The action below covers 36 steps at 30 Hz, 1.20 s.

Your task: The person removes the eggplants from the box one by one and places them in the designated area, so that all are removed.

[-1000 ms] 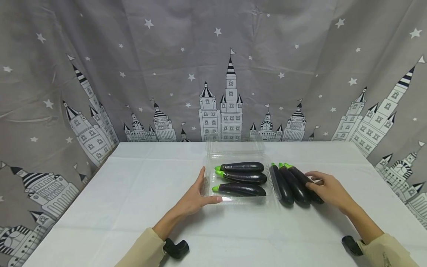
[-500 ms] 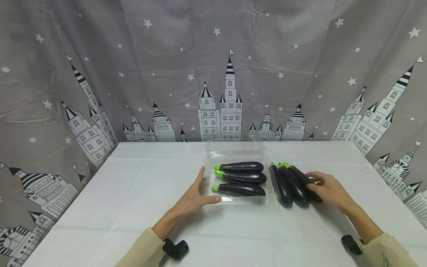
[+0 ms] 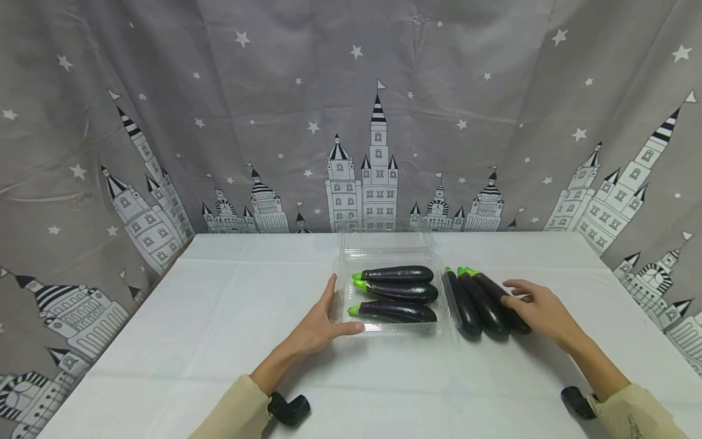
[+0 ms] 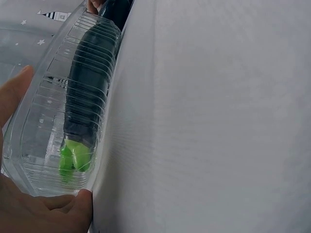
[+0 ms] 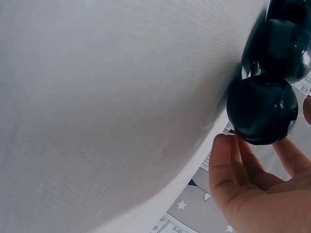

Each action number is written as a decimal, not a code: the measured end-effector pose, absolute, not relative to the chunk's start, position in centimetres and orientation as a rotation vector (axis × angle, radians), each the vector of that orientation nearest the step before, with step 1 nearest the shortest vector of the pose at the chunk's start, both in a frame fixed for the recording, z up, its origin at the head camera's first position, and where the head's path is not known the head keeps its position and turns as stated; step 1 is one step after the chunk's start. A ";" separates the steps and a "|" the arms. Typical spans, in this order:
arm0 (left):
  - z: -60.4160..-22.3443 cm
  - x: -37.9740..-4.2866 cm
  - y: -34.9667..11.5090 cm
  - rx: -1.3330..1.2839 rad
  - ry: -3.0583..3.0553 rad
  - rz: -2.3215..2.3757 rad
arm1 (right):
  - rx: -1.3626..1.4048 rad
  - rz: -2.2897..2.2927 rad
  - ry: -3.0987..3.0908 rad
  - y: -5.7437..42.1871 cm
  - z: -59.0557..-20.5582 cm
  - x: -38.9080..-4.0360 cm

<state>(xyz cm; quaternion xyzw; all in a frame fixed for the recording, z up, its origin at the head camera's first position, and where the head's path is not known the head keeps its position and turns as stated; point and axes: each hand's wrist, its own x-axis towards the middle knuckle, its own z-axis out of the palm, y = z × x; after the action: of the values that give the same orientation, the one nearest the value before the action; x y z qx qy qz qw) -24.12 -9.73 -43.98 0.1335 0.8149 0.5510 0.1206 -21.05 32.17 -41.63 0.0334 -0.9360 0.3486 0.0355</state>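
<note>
Head view: right hand (image 3: 543, 311) at the outermost of three long, glossy, near-black eggplants with bright green caps; thumb tip on or close against the right-hand eggplant (image 3: 494, 292), other fingers loosely curved along its outer side. How firm the contact is, cannot tell. Right wrist view shows its blunt end, round and shiny, the fingers just beside it. It lies on the white tablecloth (image 3: 219, 341), tilted, cap away from the person, touching the middle eggplant (image 3: 484, 308). Left-hand eggplant (image 3: 465, 308) of the same trio lies just beside the container wall, also cap away.

Left hand (image 3: 314, 326) spread wide at the near left corner of a clear, rectangular plastic container (image 3: 397, 327): thumb along the near rim, fingers up the left wall. Inside, three more eggplants (image 3: 403, 292) lie crosswise, caps to the left; the two farther ones close together, the nearest one set slightly apart. Left wrist view gives ribbed walls with green caps showing through. Clear lid (image 3: 386, 241) tipped back on the far side.

Both forearms reach forward from the near edge, beige sleeves (image 3: 233, 411), a black device (image 3: 289, 410) at each wrist. Beyond the table, grey curtain (image 3: 263, 73) printed with white stars and castles.
</note>
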 end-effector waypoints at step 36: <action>-44.1 -24.2 -9.6 0.380 2.405 1.579 | 0.334 1.129 -2.578 27.5 -39.0 -20.2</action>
<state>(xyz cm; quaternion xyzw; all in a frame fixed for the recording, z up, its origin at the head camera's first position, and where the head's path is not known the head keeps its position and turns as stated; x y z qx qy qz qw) -24.16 -9.64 -44.06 0.1299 0.8229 0.5401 0.1197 -20.21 27.52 -39.01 0.1163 -0.8990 0.3935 0.1532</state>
